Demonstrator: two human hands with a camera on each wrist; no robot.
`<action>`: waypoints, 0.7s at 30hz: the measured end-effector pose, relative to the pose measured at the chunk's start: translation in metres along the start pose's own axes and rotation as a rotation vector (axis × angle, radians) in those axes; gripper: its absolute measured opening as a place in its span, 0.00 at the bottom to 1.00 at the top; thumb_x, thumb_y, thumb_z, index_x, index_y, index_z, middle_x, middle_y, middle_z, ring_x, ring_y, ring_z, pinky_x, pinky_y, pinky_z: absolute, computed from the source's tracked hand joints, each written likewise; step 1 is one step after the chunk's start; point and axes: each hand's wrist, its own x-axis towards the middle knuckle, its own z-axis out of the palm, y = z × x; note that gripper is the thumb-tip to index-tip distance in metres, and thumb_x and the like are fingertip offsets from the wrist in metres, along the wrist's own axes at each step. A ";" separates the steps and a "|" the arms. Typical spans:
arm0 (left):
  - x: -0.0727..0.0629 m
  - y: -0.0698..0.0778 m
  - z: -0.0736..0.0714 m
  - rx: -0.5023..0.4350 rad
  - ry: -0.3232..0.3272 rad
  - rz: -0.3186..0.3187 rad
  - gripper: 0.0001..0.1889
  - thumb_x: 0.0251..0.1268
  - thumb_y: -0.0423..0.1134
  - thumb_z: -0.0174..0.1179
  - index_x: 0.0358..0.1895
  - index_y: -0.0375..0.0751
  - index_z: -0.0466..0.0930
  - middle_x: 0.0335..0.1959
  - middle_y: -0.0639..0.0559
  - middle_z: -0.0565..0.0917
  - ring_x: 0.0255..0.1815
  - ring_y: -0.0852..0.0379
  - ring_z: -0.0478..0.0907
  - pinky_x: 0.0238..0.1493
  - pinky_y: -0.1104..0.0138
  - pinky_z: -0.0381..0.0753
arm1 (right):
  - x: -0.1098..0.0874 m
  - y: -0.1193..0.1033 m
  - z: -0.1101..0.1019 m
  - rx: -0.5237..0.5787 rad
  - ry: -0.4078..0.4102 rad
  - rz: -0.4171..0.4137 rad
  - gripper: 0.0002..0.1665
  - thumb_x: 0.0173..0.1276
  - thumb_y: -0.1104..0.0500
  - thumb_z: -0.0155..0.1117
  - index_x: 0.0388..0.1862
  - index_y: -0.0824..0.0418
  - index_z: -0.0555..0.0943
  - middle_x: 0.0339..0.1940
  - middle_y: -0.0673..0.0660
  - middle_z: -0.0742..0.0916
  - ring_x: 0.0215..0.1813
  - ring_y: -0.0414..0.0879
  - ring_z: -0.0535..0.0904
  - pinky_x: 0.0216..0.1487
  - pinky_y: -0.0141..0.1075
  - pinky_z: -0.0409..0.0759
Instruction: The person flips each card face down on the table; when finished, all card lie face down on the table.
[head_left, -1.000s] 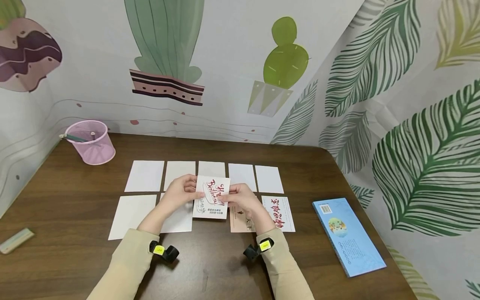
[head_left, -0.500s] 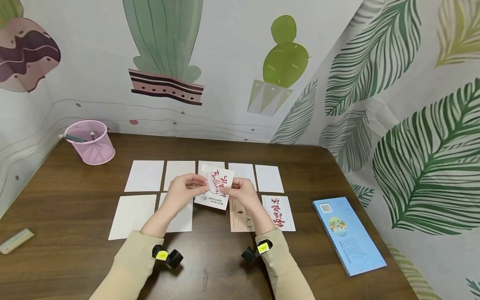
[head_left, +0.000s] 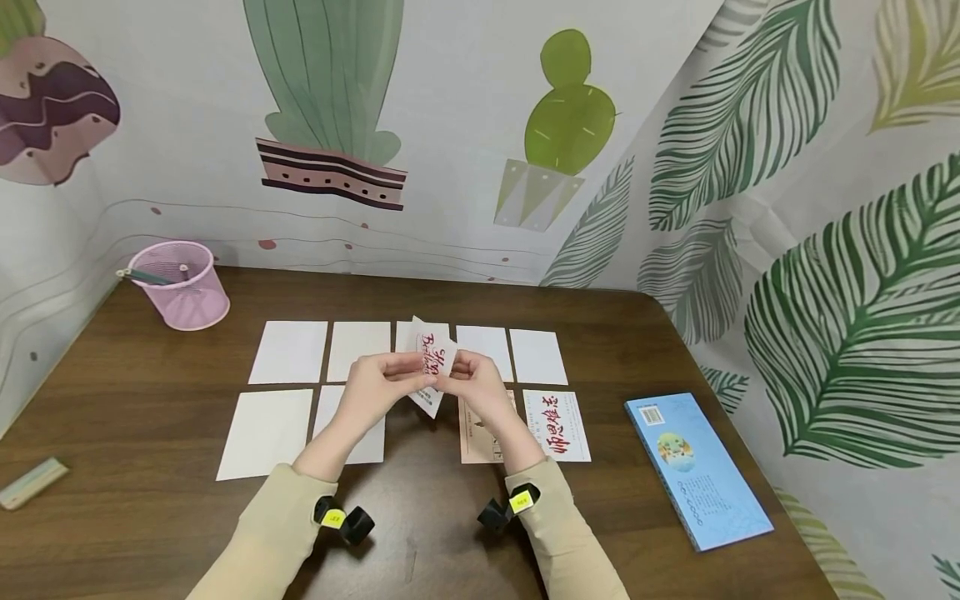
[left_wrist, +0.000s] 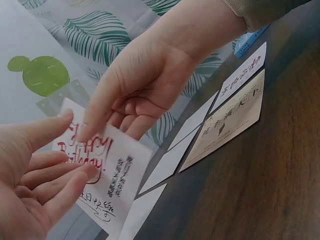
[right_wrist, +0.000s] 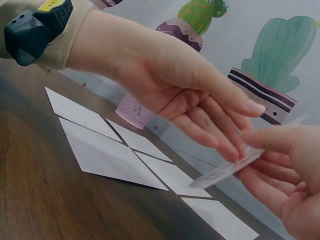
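Over a gap in the front row of cards, a white greeting card (head_left: 438,354) with red "Happy Birthday" lettering stands steeply tilted between the two hands. My right hand (head_left: 480,392) pinches it; in the left wrist view its thumb presses the printed face. Loosely bent fingers of my left hand (left_wrist: 37,175) overlap the lettering in that view. From the right wrist view, the left hand (right_wrist: 175,80) has its thumb apart from its fingers, whose tips are at the card's edge. Below the right hand lies a peach card (head_left: 474,437), partly covered by it.
Several blank white cards (head_left: 288,352) lie in two rows. At the front row's right end is a card with red characters (head_left: 557,425). A blue book (head_left: 697,471) lies farther right, a pink mesh pen cup (head_left: 187,292) stands back left, and an eraser-like block (head_left: 32,483) lies left.
The birthday card has gone from facing up almost flat to steeply turned, its lower corner swinging right. Both hands have drawn closer together around it.
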 end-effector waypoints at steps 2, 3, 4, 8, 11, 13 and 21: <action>0.000 0.001 0.000 -0.010 0.014 0.005 0.25 0.57 0.43 0.71 0.55 0.33 0.81 0.51 0.38 0.85 0.51 0.45 0.85 0.52 0.62 0.84 | -0.001 -0.002 0.001 -0.002 -0.019 -0.013 0.22 0.60 0.67 0.68 0.53 0.73 0.79 0.50 0.70 0.86 0.49 0.51 0.86 0.50 0.37 0.85; 0.000 0.001 0.000 -0.013 0.019 0.008 0.25 0.57 0.43 0.72 0.56 0.33 0.81 0.51 0.38 0.85 0.51 0.45 0.85 0.51 0.62 0.84 | -0.002 -0.003 0.002 -0.003 -0.028 -0.021 0.22 0.60 0.67 0.68 0.54 0.73 0.78 0.50 0.70 0.85 0.50 0.51 0.86 0.50 0.37 0.85; 0.000 0.001 0.000 -0.014 0.023 0.007 0.25 0.56 0.43 0.72 0.56 0.33 0.82 0.51 0.38 0.85 0.51 0.46 0.85 0.51 0.63 0.84 | -0.002 -0.003 0.002 -0.002 -0.039 -0.027 0.23 0.60 0.67 0.69 0.54 0.73 0.78 0.51 0.70 0.85 0.50 0.51 0.86 0.50 0.37 0.85; 0.000 0.003 -0.001 -0.006 0.027 0.008 0.27 0.55 0.43 0.73 0.56 0.33 0.81 0.50 0.39 0.86 0.50 0.47 0.85 0.49 0.64 0.85 | -0.004 -0.005 0.002 0.019 -0.082 -0.044 0.24 0.58 0.69 0.70 0.55 0.72 0.78 0.52 0.68 0.85 0.48 0.46 0.86 0.49 0.36 0.85; 0.001 0.002 -0.001 0.022 0.026 0.011 0.28 0.54 0.43 0.73 0.56 0.31 0.81 0.49 0.38 0.86 0.49 0.46 0.86 0.49 0.61 0.85 | -0.004 -0.005 0.002 0.032 -0.112 -0.052 0.24 0.57 0.71 0.71 0.54 0.73 0.79 0.51 0.69 0.86 0.45 0.42 0.86 0.49 0.36 0.85; 0.001 0.002 -0.003 0.046 0.021 0.018 0.28 0.54 0.42 0.73 0.56 0.29 0.80 0.49 0.37 0.86 0.49 0.44 0.86 0.50 0.59 0.85 | -0.004 -0.005 0.001 0.035 -0.126 -0.057 0.24 0.57 0.72 0.70 0.54 0.73 0.79 0.50 0.70 0.86 0.45 0.42 0.86 0.48 0.37 0.86; 0.003 -0.001 -0.011 0.083 -0.018 0.041 0.17 0.61 0.40 0.68 0.42 0.26 0.84 0.37 0.38 0.87 0.38 0.56 0.84 0.41 0.67 0.84 | -0.002 -0.002 0.000 0.020 -0.133 -0.083 0.23 0.59 0.72 0.69 0.54 0.75 0.79 0.50 0.72 0.85 0.49 0.51 0.86 0.49 0.37 0.85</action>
